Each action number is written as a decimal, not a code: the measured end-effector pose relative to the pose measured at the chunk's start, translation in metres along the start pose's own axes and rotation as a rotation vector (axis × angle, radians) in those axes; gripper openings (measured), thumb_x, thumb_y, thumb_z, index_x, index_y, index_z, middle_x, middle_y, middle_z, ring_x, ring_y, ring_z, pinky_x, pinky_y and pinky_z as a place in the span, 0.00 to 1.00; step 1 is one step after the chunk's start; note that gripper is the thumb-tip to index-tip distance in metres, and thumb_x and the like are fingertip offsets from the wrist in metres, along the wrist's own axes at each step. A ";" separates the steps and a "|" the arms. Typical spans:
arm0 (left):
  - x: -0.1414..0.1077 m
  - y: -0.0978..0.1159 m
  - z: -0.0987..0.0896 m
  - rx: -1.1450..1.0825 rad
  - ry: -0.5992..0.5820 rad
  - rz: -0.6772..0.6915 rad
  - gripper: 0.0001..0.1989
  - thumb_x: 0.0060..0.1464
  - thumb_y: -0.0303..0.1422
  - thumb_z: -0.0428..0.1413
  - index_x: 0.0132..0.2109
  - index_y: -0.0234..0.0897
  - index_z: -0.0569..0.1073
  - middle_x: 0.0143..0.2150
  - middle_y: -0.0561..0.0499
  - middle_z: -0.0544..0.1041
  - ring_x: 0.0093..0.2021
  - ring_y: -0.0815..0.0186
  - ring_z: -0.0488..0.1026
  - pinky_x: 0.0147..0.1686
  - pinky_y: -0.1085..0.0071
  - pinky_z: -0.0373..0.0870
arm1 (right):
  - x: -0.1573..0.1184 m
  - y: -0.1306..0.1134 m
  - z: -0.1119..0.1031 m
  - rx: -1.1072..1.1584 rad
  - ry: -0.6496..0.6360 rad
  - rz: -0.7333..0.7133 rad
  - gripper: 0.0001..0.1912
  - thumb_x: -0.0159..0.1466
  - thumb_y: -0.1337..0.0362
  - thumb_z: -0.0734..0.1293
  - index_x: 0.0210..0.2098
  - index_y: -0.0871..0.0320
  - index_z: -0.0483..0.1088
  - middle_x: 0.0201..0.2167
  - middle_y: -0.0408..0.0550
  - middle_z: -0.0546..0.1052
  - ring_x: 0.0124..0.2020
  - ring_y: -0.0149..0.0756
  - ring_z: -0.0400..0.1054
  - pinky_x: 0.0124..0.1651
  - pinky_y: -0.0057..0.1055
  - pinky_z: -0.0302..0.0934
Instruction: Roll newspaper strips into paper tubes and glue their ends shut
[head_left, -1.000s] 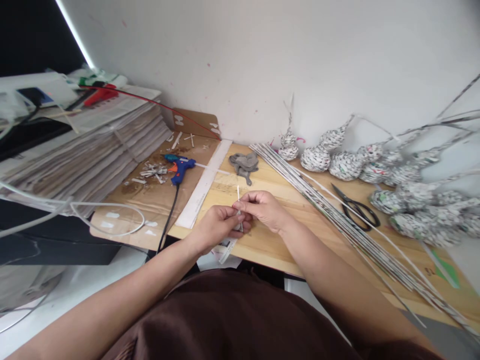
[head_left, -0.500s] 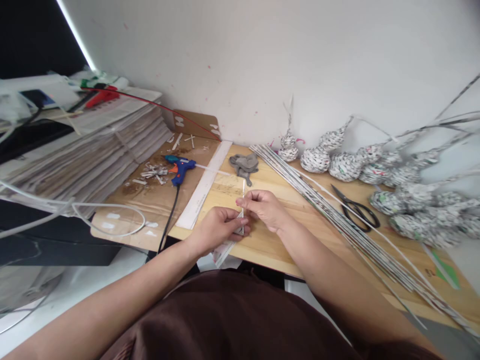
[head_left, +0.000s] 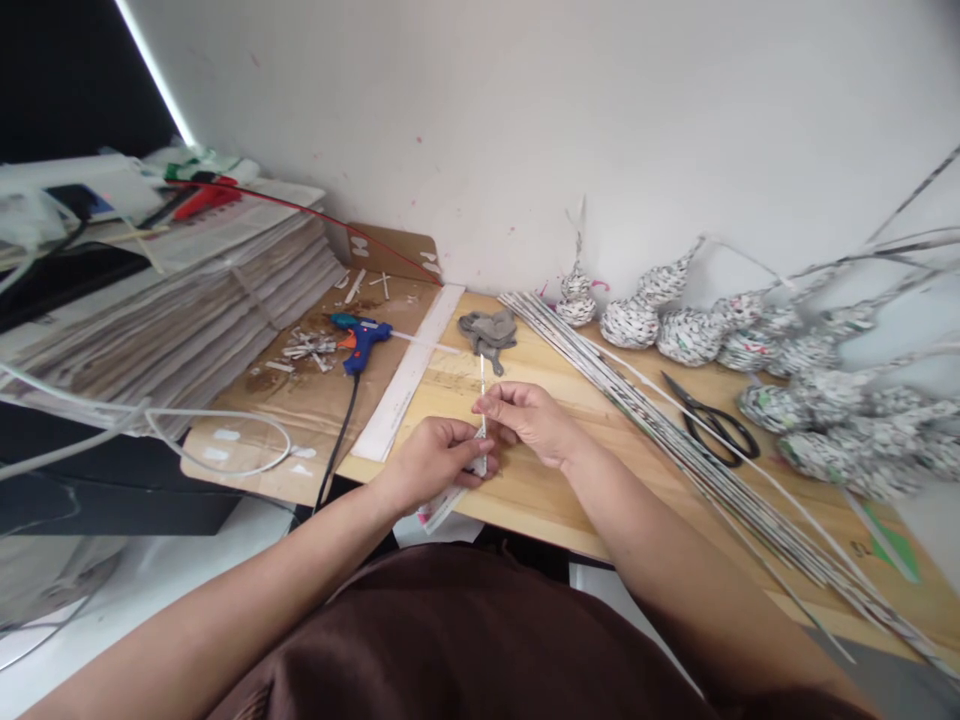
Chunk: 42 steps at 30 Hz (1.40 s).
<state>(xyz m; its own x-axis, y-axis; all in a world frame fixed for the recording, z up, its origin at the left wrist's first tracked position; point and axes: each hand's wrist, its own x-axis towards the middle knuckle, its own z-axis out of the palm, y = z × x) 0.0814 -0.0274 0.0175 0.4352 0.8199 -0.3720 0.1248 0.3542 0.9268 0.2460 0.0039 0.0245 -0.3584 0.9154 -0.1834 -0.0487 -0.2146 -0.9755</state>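
Close to the table's front edge, my left hand (head_left: 442, 458) is closed on a printed paper strip (head_left: 444, 508), whose lower end hangs below the hand. My right hand (head_left: 521, 415) pinches a thin rolled paper stick (head_left: 483, 375) that rises upright from between the hands. The stick's lower part meets the paper at my left fingertips. Beyond the hands lies a crumpled grey cloth (head_left: 489, 335). A long bundle of paper sticks (head_left: 637, 400) runs diagonally to the right of my right hand.
A blue glue gun (head_left: 365, 340) lies on cardboard (head_left: 255, 440) at the left, beside a newspaper stack (head_left: 247, 290). Black scissors (head_left: 709, 420) rest right of the stick bundle. Several woven paper gourd shapes (head_left: 630, 318) line the wall. A white strip (head_left: 412, 375) crosses the cardboard's edge.
The upright stick has shifted slightly left at its top, and the hanging paper strip has turned a little. Both hands keep their hold and have barely moved.
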 end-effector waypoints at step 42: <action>0.001 0.000 -0.001 -0.037 0.016 -0.020 0.14 0.48 0.43 0.60 0.32 0.34 0.77 0.30 0.47 0.80 0.32 0.66 0.77 0.34 0.70 0.75 | 0.001 0.001 -0.001 0.011 -0.031 0.022 0.20 0.52 0.49 0.73 0.29 0.62 0.72 0.23 0.43 0.73 0.21 0.24 0.63 0.23 0.23 0.56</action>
<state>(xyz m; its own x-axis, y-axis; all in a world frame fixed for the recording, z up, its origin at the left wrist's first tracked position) 0.0812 -0.0266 0.0174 0.4181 0.8197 -0.3915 0.0998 0.3869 0.9167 0.2469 0.0047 0.0237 -0.3887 0.8992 -0.2008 -0.0510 -0.2386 -0.9698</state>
